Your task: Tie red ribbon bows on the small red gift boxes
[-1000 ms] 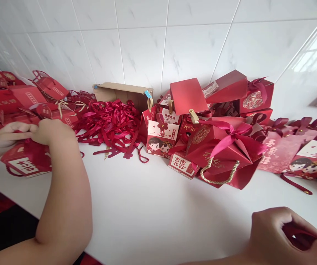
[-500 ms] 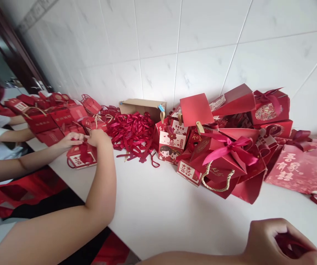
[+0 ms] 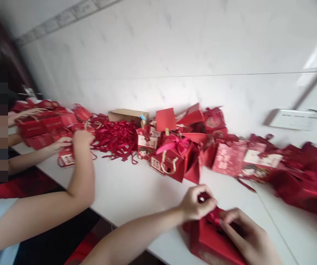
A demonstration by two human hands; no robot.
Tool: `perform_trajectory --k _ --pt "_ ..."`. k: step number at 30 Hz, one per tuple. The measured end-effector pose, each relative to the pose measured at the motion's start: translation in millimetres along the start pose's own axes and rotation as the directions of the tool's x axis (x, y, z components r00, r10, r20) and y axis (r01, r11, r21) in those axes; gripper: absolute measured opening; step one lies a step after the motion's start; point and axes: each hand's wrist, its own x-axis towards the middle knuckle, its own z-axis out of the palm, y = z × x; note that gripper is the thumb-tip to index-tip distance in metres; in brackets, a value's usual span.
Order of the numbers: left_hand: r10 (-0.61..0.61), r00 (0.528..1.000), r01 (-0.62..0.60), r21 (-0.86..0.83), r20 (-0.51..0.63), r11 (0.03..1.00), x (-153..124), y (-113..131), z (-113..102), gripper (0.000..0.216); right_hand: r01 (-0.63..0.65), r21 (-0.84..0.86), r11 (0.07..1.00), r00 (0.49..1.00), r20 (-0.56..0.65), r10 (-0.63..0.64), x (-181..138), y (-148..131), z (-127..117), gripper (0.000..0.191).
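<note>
your left hand [image 3: 199, 202] and right hand [image 3: 248, 233] both seem to pinch the satin ribbon [image 3: 215, 216], fingers drawn in narrow. the red gift box [image 3: 210, 244] sits beneath them on the tabletop [image 3: 136, 195]. uneven tugging could loosen the ribbon or skew the box; a leaning right hand might dent its top.

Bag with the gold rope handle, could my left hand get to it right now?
Probably yes: only white tabletop seems to lie between the left hand and the bag. It's pinching ribbon over the red box, though, so may need to let go.
</note>
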Motion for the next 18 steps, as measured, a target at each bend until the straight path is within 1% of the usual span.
perform_trajectory --k 3,5,7,10,13,15,18 --pt "0.087 0.988 -0.115 0.233 0.127 0.966 7 16 -4 0.015 0.043 0.050 0.998 0.999 0.029 -0.045 3 -17 -9 0.026" --pt "0.086 0.982 -0.137 0.316 0.170 0.939 14 28 -4 0.016 0.048 0.081 0.996 0.998 0.044 -0.051 5 -22 -19 0.023" --pt "0.052 0.975 -0.137 0.397 0.218 0.908 20 37 -1 0.017 0.031 0.124 0.992 0.997 0.073 -0.041 7 -23 -29 0.020" --pt "0.031 0.968 -0.147 0.458 0.249 0.877 18 47 7 0.019 0.057 0.123 0.991 0.989 0.129 -0.073 9 -23 -38 0.013" --pt "0.023 0.965 -0.152 0.489 0.260 0.859 8 51 15 0.019 0.119 0.089 0.989 0.971 0.198 -0.134 10 -23 -37 0.008" --pt "0.018 0.971 -0.143 0.517 0.240 0.844 1 53 16 0.019 0.157 0.043 0.987 0.968 0.193 -0.162 9 -24 -34 0.007" --pt "0.030 0.973 -0.149 0.522 0.230 0.840 -7 57 13 0.022 0.189 -0.006 0.982 0.971 0.151 -0.186 8 -25 -28 0.010"
